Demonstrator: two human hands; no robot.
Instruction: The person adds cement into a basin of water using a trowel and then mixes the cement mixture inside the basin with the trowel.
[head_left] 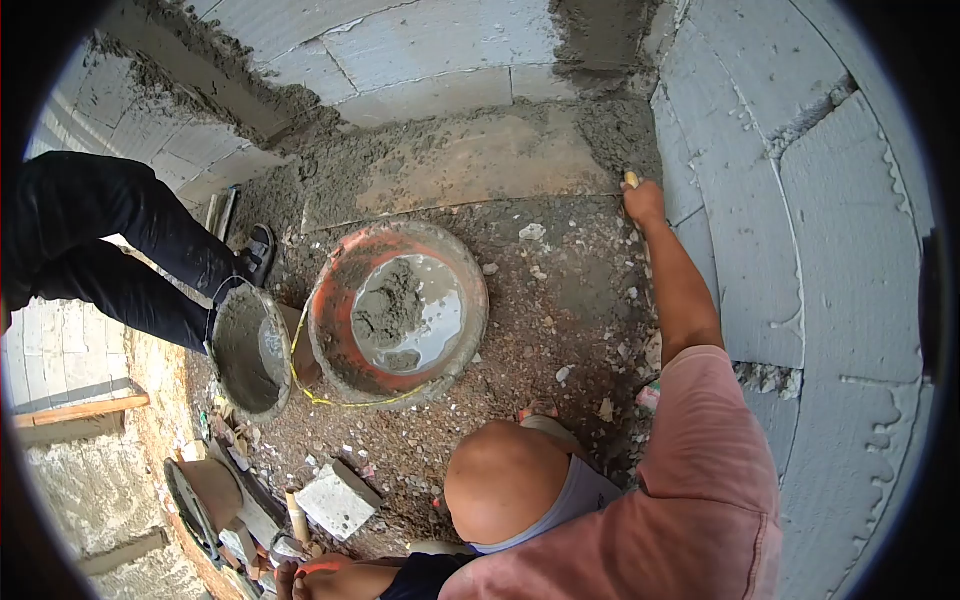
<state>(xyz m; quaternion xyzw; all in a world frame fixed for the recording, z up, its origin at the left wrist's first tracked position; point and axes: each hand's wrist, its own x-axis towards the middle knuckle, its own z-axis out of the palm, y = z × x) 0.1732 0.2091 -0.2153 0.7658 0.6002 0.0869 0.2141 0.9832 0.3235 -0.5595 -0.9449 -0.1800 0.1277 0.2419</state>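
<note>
Right hand clamped on yellow handle beside corner mortar. Strip rough-coated at ends, middle thin, seemingly unfinished. Basin holds more. Left hand low; fingers unclear.

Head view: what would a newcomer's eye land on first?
Probably the big orange basin left of centre, its rim crusted grey, with a heap of wet mortar and milky water inside. Next, the right hand at upper right, closed on a yellow handle close to the block wall. Then the black trousers of another person at far left, near a mortar-smeared bucket.
</note>
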